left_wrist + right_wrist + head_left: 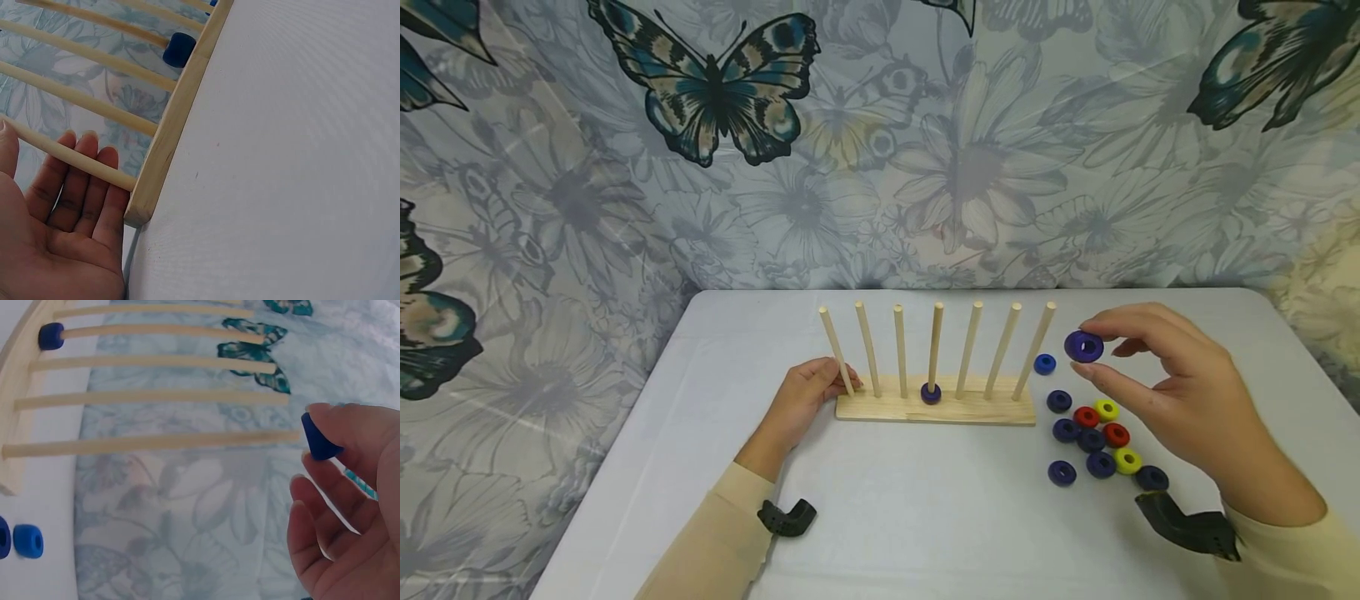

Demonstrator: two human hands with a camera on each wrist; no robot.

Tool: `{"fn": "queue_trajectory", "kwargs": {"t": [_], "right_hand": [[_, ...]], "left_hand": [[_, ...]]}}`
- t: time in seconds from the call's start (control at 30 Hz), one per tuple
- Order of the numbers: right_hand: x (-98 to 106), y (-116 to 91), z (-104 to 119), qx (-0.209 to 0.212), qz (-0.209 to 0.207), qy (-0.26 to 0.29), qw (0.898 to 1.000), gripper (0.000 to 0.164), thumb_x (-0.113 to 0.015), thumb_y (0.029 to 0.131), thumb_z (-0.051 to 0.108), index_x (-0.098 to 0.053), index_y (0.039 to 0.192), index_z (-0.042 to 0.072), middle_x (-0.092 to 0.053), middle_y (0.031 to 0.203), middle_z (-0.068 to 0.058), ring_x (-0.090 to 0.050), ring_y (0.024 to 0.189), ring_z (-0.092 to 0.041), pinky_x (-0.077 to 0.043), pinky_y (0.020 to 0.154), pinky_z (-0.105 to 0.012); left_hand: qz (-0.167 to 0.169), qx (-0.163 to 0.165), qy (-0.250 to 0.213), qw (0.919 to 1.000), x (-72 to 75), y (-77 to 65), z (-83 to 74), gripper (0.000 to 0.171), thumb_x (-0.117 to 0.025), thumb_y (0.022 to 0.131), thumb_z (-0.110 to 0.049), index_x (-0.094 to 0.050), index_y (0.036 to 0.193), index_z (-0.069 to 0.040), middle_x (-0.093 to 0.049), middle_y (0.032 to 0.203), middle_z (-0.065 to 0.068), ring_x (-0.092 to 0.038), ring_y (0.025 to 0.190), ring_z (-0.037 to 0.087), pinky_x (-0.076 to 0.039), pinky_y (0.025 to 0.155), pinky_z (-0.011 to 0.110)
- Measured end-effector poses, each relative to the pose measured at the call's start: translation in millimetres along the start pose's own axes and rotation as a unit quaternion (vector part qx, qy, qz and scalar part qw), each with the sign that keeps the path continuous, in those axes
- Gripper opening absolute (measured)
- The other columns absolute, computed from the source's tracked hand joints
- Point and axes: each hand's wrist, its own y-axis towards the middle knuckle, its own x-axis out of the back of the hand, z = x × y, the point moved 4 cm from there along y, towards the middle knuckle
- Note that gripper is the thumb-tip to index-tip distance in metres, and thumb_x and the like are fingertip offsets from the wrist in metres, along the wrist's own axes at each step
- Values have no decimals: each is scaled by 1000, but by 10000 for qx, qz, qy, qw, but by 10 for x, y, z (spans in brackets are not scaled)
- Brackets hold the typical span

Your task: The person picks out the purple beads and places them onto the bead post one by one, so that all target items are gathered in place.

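Observation:
A wooden stand (887, 408) with a row of upright pegs sits on the table. One dark blue ring (931, 394) lies at the foot of its middle peg. At the stand's left end is my left hand (805, 392); its loosely extended fingers (75, 187) pass behind the leftmost peg (94, 166), with the thumb apart from them. My right hand (1172, 392) pinches a dark blue ring (1075, 357) between thumb and forefinger, raised just right of the rightmost peg (1036, 350). In the right wrist view this ring (319, 440) is near that peg's tip, and the other fingers are spread.
Several loose rings lie right of the stand, below my right hand: dark blue rings (1066, 430), red rings (1117, 434) and yellow rings (1127, 461). A brighter blue ring (1045, 364) lies near the stand's right end. Patterned cloth (880, 167) hangs behind the white table (925, 517).

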Motion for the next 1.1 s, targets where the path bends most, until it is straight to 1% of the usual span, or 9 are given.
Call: {"fn": "queue_trajectory", "kwargs": {"t": [0.17,0.37,0.47,0.57,0.63,0.73,0.93,1.1], "right_hand": [[-30,85,93,120,151,41,9998,71,-66,101,67,-77,119,-1,-74,115,-8,-61,109,-5,-47,92,-12],[-82,171,172,121,333,147,9993,67,-68,102,62,-76,122,-1,-75,117,-9,-62,110,-8,-49,92,-15],[-119,209,198,184,309,252,9990,65,-70,102,61,-76,123,-1,-75,119,-9,-63,110,-9,-50,92,-15],[-149,239,228,287,252,278,9989,63,-71,102,60,-77,120,0,-75,116,-8,-63,107,-10,-50,92,-15],[-168,258,249,298,269,265,9988,64,-69,103,62,-77,119,0,-75,115,-8,-63,106,-10,-50,91,-15],[-200,291,282,360,286,348,9983,62,-69,103,61,-77,118,1,-75,114,-7,-63,104,-12,-50,90,-16],[-287,361,334,703,209,613,9954,56,-72,104,54,-77,118,0,-75,112,-10,-65,102,-13,-51,88,-18],[-362,395,373,796,259,784,9934,53,-71,106,51,-76,118,-1,-74,112,-9,-65,102,-14,-52,86,-18]], "left_hand": [[-16,-6,-7,10000,-1,1,-5,47,-52,119,-29,-72,113,14,-75,112,20,-73,112,33,-58,102,37],[-7,-26,-38,10000,2,3,2,48,-53,118,-30,-72,112,14,-76,109,16,-73,113,34,-58,101,37],[-7,-35,-43,10000,3,3,1,48,-53,118,-29,-72,112,14,-76,108,15,-73,113,34,-59,101,37],[4,-46,-22,10000,0,5,-1,48,-53,118,-29,-72,112,14,-76,109,15,-73,113,34,-58,101,37],[5,-45,-19,10000,0,7,-1,48,-53,118,-29,-71,112,14,-76,109,15,-73,113,35,-58,102,37],[5,-48,-12,10000,3,7,1,49,-53,118,-30,-71,112,14,-76,109,15,-72,113,35,-58,102,38],[37,-69,-38,10000,5,2,-6,50,-53,118,-32,-71,113,15,-75,111,18,-72,114,34,-58,104,38],[32,-51,-69,10000,-3,-5,-15,50,-53,118,-32,-71,113,15,-75,110,16,-72,114,35,-57,104,38]]}}
